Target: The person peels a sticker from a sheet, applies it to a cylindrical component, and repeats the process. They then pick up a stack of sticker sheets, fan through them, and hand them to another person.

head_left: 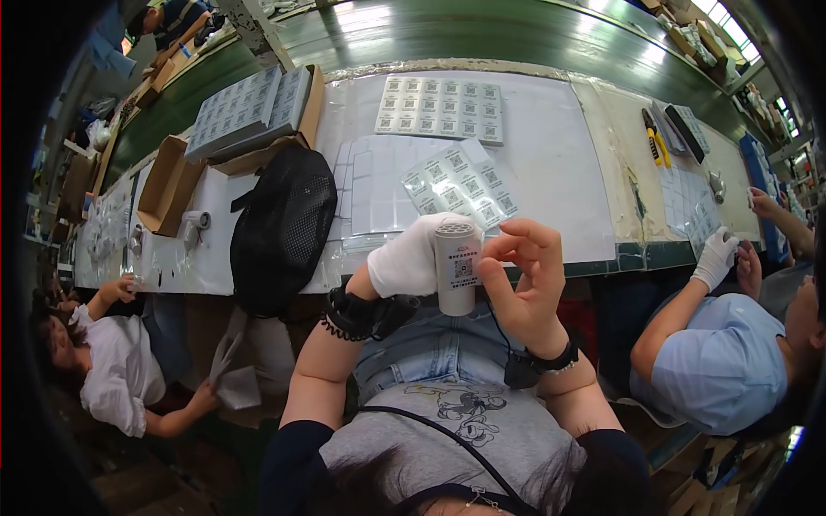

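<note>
In my white-gloved left hand [404,260] is an upright white cylinder, perhaps a filter cartridge [457,297], with a ring of holes in its top end. A printed label with a square code faces my bare right hand [527,279]. That hand is beside the cylinder, its thumb and fingers apart and curved, with nothing visible between them. Just beyond both hands lies a tilted sheet of silvery code stickers [460,182], part of its backing bare. Behind it rests a thick stack of sticker sheets [440,107].
A black mesh bag [288,228] hangs over the table edge at left. Behind it stand a cardboard box [311,107] of sticker sheets and an open carton [163,196]. Yellow-handled pliers [658,142] lie at right. Co-workers sit on both sides; a green conveyor [413,34] runs behind.
</note>
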`<action>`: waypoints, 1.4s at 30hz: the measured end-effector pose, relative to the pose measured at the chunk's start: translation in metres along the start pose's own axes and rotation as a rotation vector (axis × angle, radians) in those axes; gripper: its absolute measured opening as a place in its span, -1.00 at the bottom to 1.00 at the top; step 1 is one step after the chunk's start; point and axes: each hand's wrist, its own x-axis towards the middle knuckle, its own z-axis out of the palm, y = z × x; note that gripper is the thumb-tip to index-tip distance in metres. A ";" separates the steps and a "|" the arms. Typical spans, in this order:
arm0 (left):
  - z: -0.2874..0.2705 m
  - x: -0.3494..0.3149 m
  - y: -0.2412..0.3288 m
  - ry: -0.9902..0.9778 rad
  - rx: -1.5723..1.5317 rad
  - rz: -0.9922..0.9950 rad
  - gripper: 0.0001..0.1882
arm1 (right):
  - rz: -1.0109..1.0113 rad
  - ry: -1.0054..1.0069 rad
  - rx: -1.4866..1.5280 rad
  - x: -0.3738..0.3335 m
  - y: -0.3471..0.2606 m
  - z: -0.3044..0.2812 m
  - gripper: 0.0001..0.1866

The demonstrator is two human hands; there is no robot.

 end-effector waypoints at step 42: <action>-0.076 -0.133 0.034 1.168 0.659 -0.255 -0.58 | -0.070 -0.421 -0.291 -0.009 0.035 0.008 0.01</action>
